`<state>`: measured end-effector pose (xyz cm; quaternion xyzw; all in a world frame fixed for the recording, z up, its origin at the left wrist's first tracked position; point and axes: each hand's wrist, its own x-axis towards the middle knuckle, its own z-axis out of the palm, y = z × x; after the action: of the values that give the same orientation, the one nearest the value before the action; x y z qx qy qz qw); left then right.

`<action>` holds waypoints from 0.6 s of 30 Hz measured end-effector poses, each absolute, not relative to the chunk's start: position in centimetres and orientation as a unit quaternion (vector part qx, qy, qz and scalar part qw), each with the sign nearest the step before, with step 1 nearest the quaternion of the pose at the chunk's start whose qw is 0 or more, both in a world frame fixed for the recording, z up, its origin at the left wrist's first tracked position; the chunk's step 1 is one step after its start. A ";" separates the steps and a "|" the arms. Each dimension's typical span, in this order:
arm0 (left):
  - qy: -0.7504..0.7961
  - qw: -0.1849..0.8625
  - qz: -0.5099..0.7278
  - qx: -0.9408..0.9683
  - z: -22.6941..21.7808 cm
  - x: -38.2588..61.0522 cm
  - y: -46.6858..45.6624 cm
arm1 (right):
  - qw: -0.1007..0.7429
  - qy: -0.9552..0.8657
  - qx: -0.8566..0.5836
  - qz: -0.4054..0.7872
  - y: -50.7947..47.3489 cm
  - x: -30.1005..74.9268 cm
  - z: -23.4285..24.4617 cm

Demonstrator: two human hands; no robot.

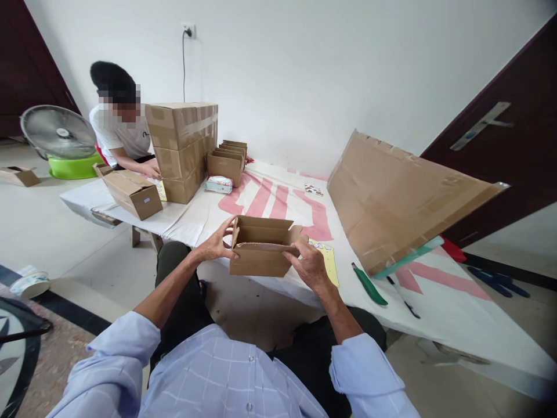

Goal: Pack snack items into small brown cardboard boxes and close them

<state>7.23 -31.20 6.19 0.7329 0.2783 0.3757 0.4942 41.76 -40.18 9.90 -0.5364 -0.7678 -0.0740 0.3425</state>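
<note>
Holding an open box [259, 263] | my left hand [216, 241] gripped one end, my right hand [311, 264] the other | yellow sheet [329, 262] lay beside my right hand

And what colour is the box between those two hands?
The box is brown, like bare cardboard; it shows in the head view, the only one here.

A small, oblong box [260, 264] of plain brown cardboard is held crosswise, right at the near edge of the bench [191, 226]! Its top is seen open, the hollow inside exposed, the long front wall turned to the near side. The left end is gripped by the left hand [218, 242], the right end by the right hand [311, 264], and there a flap is seen poking up. Whether the bench is touched underneath cannot be told.
</note>
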 end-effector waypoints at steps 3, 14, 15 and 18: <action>0.277 0.467 0.378 0.750 6.1 7.0 -31.3 | 0.340 -0.772 -0.531 -0.077 -40.2 41.7 9.9; 0.298 0.378 0.351 0.803 7.5 6.7 -30.4 | 0.347 -0.780 -0.510 -0.111 -39.8 42.1 9.3; 0.311 0.391 0.367 0.785 7.1 6.8 -30.4 | 0.348 -0.778 -0.511 -0.114 -39.8 42.1 9.2; 0.347 0.435 0.413 0.721 5.2 7.4 -30.6 | 0.350 -0.771 -0.517 -0.126 -39.4 41.9 9.0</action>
<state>7.38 -30.64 5.21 0.7212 0.3466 0.4134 0.4346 41.93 -39.38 8.97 -0.5167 -0.7713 -0.1259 0.3496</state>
